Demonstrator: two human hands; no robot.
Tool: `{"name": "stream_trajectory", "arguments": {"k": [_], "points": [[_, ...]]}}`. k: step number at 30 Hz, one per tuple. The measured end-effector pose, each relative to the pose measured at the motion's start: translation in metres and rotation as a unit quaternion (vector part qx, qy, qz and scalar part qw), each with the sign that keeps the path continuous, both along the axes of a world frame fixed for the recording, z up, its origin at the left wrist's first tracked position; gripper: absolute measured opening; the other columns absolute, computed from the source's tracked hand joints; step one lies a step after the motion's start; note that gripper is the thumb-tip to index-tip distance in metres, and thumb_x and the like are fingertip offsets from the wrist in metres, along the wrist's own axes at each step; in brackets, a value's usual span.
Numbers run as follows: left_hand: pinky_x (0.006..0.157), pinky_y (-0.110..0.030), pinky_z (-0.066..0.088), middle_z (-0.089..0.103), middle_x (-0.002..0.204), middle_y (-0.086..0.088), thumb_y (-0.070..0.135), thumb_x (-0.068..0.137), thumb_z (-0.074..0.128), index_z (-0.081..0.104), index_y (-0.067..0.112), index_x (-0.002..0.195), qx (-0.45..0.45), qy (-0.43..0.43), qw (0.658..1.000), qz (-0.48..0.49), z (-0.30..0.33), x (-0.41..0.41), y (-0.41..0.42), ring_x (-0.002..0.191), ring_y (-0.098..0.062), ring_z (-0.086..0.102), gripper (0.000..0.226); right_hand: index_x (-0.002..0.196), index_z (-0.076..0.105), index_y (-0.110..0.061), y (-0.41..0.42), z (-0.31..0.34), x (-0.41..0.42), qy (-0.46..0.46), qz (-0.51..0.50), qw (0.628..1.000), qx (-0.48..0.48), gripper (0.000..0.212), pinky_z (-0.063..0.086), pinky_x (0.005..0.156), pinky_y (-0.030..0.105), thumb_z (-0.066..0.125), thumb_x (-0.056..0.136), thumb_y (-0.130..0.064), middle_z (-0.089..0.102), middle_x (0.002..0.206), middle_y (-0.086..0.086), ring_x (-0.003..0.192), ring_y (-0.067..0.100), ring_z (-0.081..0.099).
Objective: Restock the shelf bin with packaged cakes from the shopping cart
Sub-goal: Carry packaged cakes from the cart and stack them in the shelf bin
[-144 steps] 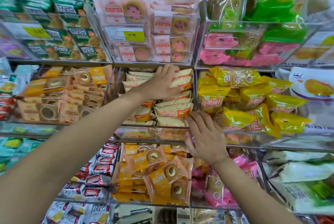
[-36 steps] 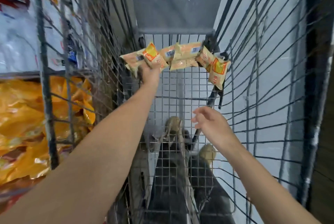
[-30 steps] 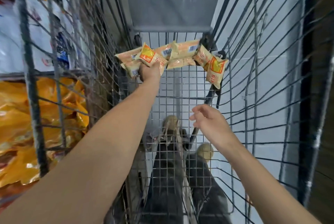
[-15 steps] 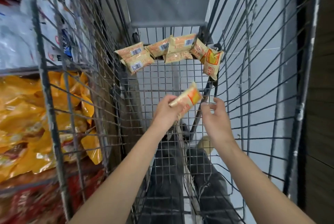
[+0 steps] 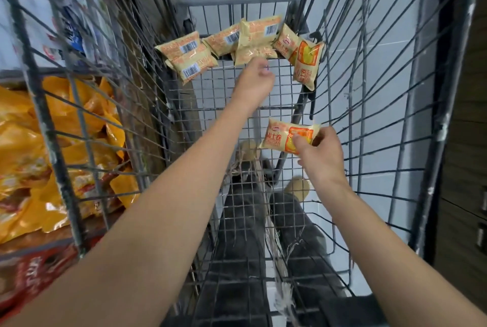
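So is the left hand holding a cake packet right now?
No, the left hand reaches empty toward the packets at the cart's far end; the right hand holds one.

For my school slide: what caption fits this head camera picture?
Right hand holds one packaged cake while left hand reaches for more in the shopping cart.

Right hand [image 5: 320, 154] pinches cake pack [image 5: 286, 135] over cart [image 5: 369, 89]; left hand [image 5: 254, 82] reaches toward packs [image 5: 237, 44] at far end

Pale yellow plastic cake packets [image 5: 253, 41] with orange panels, red lettering, white barcode labels. Dark grey wire shopping cart [image 5: 369, 89], chipped paint. Bright orange crinkly snack bags [image 5: 39, 142] left; red ones below.
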State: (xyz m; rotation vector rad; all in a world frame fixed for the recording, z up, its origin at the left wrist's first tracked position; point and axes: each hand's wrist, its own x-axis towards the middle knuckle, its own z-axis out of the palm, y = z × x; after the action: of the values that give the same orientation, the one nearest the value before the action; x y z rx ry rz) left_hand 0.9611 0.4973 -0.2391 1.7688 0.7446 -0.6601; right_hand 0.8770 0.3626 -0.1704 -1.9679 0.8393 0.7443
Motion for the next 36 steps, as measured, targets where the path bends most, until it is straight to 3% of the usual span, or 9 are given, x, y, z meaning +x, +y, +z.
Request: {"name": "stream_trajectory", "arguments": {"k": [3, 6, 9, 17, 19, 23, 27, 31, 36], "points": [[0.108, -0.03, 0.028, 0.036, 0.144, -0.007, 0.002, 0.086, 0.053, 0.036, 0.015, 0.141, 0.028, -0.108, 0.983, -0.149, -0.014, 0.029, -0.019, 0.135, -0.022, 0.032, 0.059, 0.099, 0.05, -0.016, -0.002, -0.008, -0.003, 0.025, 0.009, 1.0, 0.001, 0.013, 0.055, 0.081, 0.044, 0.058, 0.09, -0.018, 0.058, 0.088, -0.006, 0.084, 0.016, 0.062], [0.116, -0.043, 0.013, 0.014, 0.156, -0.004, 0.001, 0.082, 0.057, 0.022, 0.019, 0.149, 0.071, -0.157, 0.937, -0.305, -0.026, 0.051, -0.033, 0.144, -0.025, 0.01, 0.077, 0.088, 0.049, -0.022, -0.003, -0.012, -0.009, 0.027, 0.012, 1.0, 0.004, 0.009, 0.055, 0.073, 0.037, 0.056, 0.091, -0.016, 0.058, 0.084, -0.009, 0.077, 0.008, 0.059], [0.116, -0.044, 0.016, 0.023, 0.154, -0.002, 0.003, 0.084, 0.056, 0.021, 0.02, 0.149, 0.116, -0.179, 0.884, -0.417, -0.037, 0.06, -0.042, 0.141, -0.025, 0.017, 0.076, 0.087, 0.05, -0.025, -0.004, -0.011, -0.015, 0.016, 0.03, 0.999, 0.006, 0.011, 0.043, 0.053, 0.02, 0.056, 0.091, -0.016, 0.059, 0.082, -0.009, 0.067, 0.005, 0.056], [0.104, -0.036, 0.029, 0.048, 0.129, -0.004, 0.031, 0.083, 0.065, 0.061, 0.015, 0.115, 0.306, -0.246, 0.832, -0.393, -0.044, 0.039, -0.039, 0.122, -0.025, 0.035, 0.036, 0.089, 0.052, -0.021, 0.0, -0.005, -0.016, 0.017, 0.061, 0.998, 0.014, 0.005, 0.047, 0.06, 0.032, 0.055, 0.091, -0.018, 0.059, 0.08, -0.007, 0.065, 0.006, 0.055], [0.099, -0.034, 0.032, 0.052, 0.125, -0.004, 0.035, 0.082, 0.066, 0.061, 0.013, 0.111, 0.3, -0.229, 0.859, -0.346, -0.043, 0.027, -0.029, 0.119, -0.024, 0.04, 0.037, 0.087, 0.052, -0.02, 0.0, -0.003, -0.018, 0.023, 0.065, 0.998, 0.014, 0.005, 0.05, 0.064, 0.037, 0.053, 0.091, -0.017, 0.059, 0.079, -0.006, 0.065, 0.011, 0.056], [0.074, -0.031, 0.045, 0.063, 0.103, -0.003, 0.034, 0.086, 0.064, 0.058, 0.011, 0.108, 0.12, -0.063, 0.989, -0.062, -0.034, 0.003, -0.01, 0.094, -0.021, 0.058, 0.032, 0.084, 0.05, -0.025, 0.002, 0.005, -0.02, 0.013, 0.055, 0.998, 0.018, 0.014, 0.05, 0.06, 0.032, 0.05, 0.092, -0.013, 0.057, 0.077, -0.007, 0.061, 0.009, 0.054], [0.058, -0.017, 0.041, 0.056, 0.098, 0.001, 0.031, 0.089, 0.061, 0.052, 0.01, 0.112, 0.014, -0.019, 0.997, 0.073, -0.013, -0.033, -0.003, 0.087, -0.014, 0.057, 0.032, 0.083, 0.048, -0.028, 0.0, 0.01, -0.02, 0.021, -0.051, 0.997, 0.047, 0.023, 0.057, 0.072, 0.037, 0.049, 0.093, -0.007, 0.058, 0.086, -0.007, 0.079, 0.013, 0.06], [0.059, -0.013, 0.044, 0.057, 0.093, 0.009, 0.028, 0.091, 0.06, 0.05, 0.015, 0.109, -0.046, 0.004, 0.992, 0.12, 0.017, -0.07, -0.003, 0.083, -0.005, 0.057, 0.024, 0.091, 0.046, -0.02, -0.003, 0.015, -0.02, 0.037, -0.148, 0.985, 0.077, 0.016, 0.056, 0.054, 0.022, 0.047, 0.095, -0.004, 0.056, 0.091, -0.006, 0.082, 0.009, 0.06], [0.064, -0.013, 0.051, 0.062, 0.093, 0.007, 0.024, 0.09, 0.062, 0.053, 0.012, 0.101, -0.073, -0.032, 0.991, 0.106, 0.06, -0.102, 0.006, 0.081, 0.0, 0.062, 0.019, 0.099, 0.048, -0.017, -0.003, 0.029, -0.018, 0.054, -0.18, 0.976, 0.106, 0.016, 0.055, 0.051, 0.022, 0.047, 0.095, -0.003, 0.056, 0.095, -0.003, 0.085, 0.01, 0.06]]}}
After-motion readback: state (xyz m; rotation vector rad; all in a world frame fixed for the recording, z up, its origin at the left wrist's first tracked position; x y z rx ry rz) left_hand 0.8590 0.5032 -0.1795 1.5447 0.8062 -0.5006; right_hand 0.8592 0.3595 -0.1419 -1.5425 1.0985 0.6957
